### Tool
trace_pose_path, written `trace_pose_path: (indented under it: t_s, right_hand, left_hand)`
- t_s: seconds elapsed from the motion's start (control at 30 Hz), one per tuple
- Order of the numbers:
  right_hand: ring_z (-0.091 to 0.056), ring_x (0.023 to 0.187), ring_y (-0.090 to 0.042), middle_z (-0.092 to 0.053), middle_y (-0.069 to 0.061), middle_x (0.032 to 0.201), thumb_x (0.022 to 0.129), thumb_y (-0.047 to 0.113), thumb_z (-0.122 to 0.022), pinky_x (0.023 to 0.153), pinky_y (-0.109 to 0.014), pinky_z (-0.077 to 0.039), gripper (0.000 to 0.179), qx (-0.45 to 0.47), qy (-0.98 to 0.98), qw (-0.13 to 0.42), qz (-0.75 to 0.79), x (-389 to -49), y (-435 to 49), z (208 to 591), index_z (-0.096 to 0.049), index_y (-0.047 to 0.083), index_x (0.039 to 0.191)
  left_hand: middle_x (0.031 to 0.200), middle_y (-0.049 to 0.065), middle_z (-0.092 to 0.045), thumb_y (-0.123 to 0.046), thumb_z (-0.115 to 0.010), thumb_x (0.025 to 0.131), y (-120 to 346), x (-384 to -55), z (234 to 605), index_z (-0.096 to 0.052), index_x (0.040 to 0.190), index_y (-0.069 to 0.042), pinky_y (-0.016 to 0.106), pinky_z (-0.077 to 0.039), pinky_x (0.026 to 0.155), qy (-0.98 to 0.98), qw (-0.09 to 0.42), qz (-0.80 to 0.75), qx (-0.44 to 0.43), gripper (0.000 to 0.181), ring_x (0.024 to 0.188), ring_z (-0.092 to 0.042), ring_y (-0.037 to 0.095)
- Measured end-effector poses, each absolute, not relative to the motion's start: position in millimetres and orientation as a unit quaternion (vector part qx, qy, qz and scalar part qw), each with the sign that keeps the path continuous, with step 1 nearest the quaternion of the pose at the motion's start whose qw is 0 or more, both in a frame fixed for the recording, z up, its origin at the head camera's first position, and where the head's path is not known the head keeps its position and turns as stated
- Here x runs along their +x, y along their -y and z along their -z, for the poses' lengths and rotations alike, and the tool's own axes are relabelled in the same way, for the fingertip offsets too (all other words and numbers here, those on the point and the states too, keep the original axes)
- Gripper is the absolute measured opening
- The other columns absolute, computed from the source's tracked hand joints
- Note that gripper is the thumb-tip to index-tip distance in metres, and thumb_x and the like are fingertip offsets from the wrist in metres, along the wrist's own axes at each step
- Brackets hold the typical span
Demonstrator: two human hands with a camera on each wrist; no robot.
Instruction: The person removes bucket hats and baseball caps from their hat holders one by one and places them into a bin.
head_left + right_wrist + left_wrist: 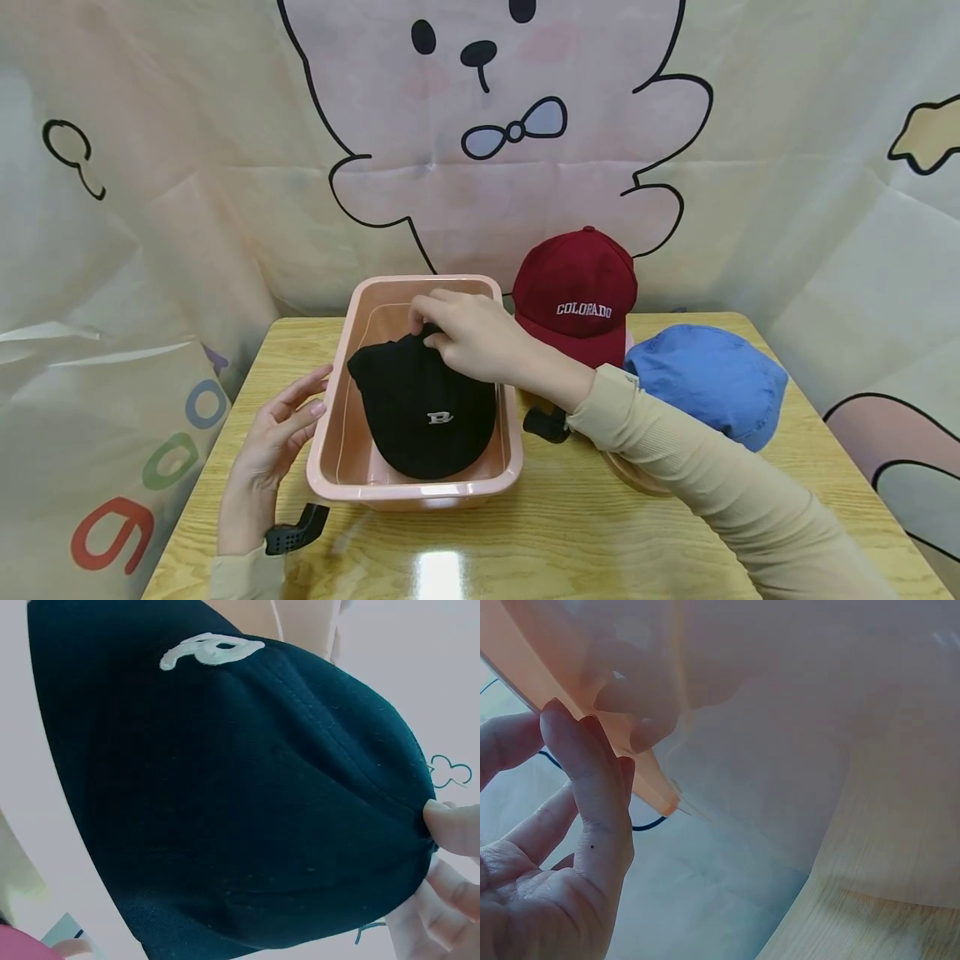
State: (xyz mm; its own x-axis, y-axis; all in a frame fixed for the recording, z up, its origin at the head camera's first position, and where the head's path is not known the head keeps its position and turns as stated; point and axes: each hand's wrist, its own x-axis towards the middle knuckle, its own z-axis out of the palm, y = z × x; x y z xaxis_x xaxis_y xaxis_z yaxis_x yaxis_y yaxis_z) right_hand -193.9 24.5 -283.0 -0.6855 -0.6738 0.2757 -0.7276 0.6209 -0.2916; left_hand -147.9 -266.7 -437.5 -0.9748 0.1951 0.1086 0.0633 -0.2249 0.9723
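Observation:
A black baseball cap (pixel 427 417) with a white letter on its front is in a pink plastic basin (pixel 416 492), its brim toward the near side. My right hand (pixel 476 333) pinches the top of its crown. In the right wrist view, the thumb and fingers (pixel 454 829) gather the cloth of the black cap (pixel 247 780). My left hand (pixel 277 433) is at the basin's left side, fingertips right at the rim. The left wrist view shows these fingers (pixel 592 795) against the basin's outer wall (pixel 592 697).
A dark red cap (pixel 573 292) lettered COLORADO stands right of the basin. Beside it lies a blue cap (pixel 705 375), partly behind my right forearm. A round light-coloured edge (pixel 637 475) shows beneath the sleeve. The wooden table (pixel 585 542) backs onto a printed cloth (pixel 225 83).

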Motion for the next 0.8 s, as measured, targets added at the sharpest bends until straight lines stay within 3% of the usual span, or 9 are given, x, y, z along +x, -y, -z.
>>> trace_pose_path:
  t_s: [0.43,0.8]
  right_hand:
    - [-0.057,0.083,-0.012,-0.063,0.005,0.095,0.09,0.011,-0.062,0.074,-0.028,-0.051,0.009,0.366,0.917,0.009,-0.161,-206.9,-21.0,298.4,-0.06,0.019,0.094]
    - [-0.057,0.078,-0.014,-0.064,0.003,0.094,0.089,0.005,-0.061,0.069,-0.029,-0.048,0.012,0.374,0.917,0.013,-0.139,-221.1,-20.0,313.8,-0.06,0.016,0.092]
  left_hand:
    - [0.116,-0.005,-0.059,0.003,-0.049,0.095,267.6,-148.2,437.7,-0.057,0.134,-0.017,0.021,-0.056,0.084,-0.619,0.042,-0.776,0.116,0.044,0.099,-0.066,0.006]
    - [0.116,-0.005,-0.06,0.003,-0.049,0.095,267.7,-148.1,438.9,-0.056,0.135,-0.016,0.022,-0.057,0.083,-0.618,0.042,-0.777,0.114,0.044,0.098,-0.066,0.006]
